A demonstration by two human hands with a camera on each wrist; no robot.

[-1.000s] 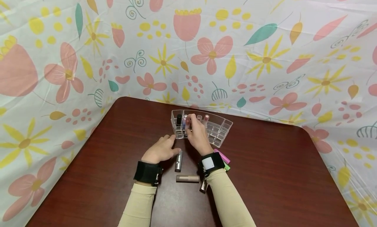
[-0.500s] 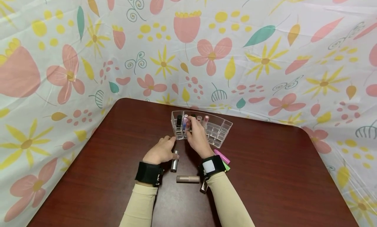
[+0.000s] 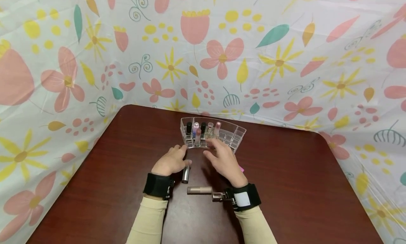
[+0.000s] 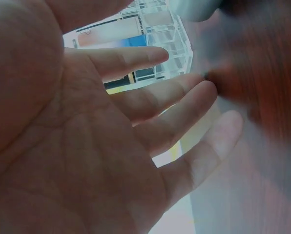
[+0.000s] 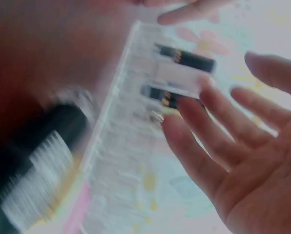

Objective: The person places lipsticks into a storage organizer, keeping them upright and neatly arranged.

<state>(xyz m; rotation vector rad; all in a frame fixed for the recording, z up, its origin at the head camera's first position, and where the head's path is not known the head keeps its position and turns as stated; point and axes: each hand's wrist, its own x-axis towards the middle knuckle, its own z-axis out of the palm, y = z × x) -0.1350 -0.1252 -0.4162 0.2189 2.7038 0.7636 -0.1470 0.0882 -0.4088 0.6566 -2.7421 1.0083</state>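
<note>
Holds the left hand (image 3: pixel 169 161) stretched low over the dark red-brown table (image 3: pixel 104 187), with fingers straight and apart, clamped on nothing. Points the fingertips at the near left corner of a clear plastic organizer (image 3: pixel 234 138), just beside it. Has the thumb by the far end of a silver tube (image 3: pixel 185 175) lying on the table; cannot tell whether touching. Holds the right hand (image 3: pixel 226 163) at the organizer's near edge, with thumb and fingers apart, gripping nothing; cannot tell whether resting there.

Has six tubes standing inside the organizer: along the back, from left to right, a black tube (image 3: pixel 189 127), a purple-and-blue tube (image 3: pixel 195 127), another black tube (image 3: pixel 203 127), a small clear tube (image 3: pixel 210 128) and a pink tube (image 3: pixel 217 127); one row nearer, in front of the purple-and-blue one, a rosy brown tube (image 3: pixel 198 136). Has a beige tube (image 3: pixel 199 190) lying crosswise between the forearms, and a shiny brown tube (image 3: pixel 217 196) near it, just beside the right wristband (image 3: pixel 252 196). Shows only a bit of a bright pink thing (image 3: pixel 241 169) past the right hand. Faces a flower-printed cloth (image 3: pixel 171 32) behind the table.
</note>
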